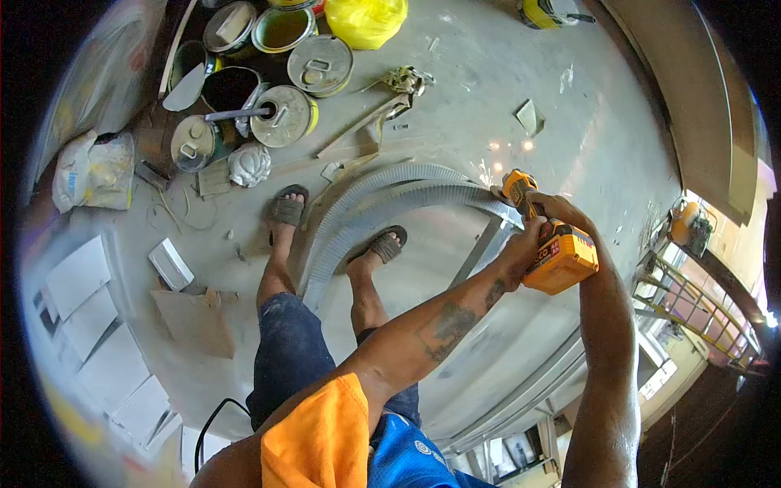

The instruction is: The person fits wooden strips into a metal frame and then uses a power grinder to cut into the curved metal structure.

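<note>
An orange cordless angle grinder (560,259) is in both my hands, its battery end nearest me. My left hand (521,250) wraps round its body by the battery. Further forward, my right hand (561,211) closes over the grinder near its head. The grinder head (518,185) is at the end of a curved, ribbed grey metal strip (407,197), and sparks (486,172) fly off there. The disc itself is hidden. A second curved ribbed strip (382,176) lies alongside the first. A straight metal channel (486,246) meets the strips close to my hands.
Paint cans (320,65) and a yellow plastic bag (366,20) stand at upper left. Scrap strips (362,126) and a broken shard (530,119) lie on the floor. My sandalled feet are beside the metal strips. A yellow metal frame (700,305) stands at right.
</note>
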{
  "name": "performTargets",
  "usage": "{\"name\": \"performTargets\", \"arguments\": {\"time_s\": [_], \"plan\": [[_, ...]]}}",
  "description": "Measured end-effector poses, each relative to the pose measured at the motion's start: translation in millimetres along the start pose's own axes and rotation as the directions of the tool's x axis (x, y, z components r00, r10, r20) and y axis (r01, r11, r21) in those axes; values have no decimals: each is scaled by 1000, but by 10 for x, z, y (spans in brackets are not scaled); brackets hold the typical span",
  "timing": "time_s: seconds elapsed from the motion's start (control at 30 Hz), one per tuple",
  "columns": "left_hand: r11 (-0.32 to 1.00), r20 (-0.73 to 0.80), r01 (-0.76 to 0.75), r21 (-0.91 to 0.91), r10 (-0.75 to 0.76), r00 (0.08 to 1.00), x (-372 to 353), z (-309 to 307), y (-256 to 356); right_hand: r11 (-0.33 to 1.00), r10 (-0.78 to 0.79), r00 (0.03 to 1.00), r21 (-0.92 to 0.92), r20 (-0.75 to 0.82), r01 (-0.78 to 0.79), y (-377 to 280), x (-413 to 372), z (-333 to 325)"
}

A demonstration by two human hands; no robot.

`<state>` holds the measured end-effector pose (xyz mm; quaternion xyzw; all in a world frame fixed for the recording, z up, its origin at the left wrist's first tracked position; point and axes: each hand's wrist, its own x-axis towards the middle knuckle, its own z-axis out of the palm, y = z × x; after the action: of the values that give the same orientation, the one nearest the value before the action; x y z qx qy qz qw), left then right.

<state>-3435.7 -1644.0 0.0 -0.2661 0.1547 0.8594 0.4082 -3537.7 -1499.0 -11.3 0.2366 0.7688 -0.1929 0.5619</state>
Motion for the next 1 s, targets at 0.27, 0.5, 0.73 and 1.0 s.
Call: {"name": "performTargets", "arguments": {"time_s": [0.27,0.5,0.73,1.0], "plan": [[919,-71,79,-386,-115,991,-613,-290,648,908,-153,984,-381,87,175,-1101,-90,537],[796,-39,-90,-599,83,996,-1559,-681,981,883,-29,933,-427,359,192,-2139,-222,1345],[601,70,-88,-795,235,970,-2138,-955,1160,909,-99,932,-349,348,227,-2474,-415,2239],[542,43,-87,-836,222,974,-2124,-1062,1059,918,98,995,-387,7,-87,-2468,-414,2255]]}}
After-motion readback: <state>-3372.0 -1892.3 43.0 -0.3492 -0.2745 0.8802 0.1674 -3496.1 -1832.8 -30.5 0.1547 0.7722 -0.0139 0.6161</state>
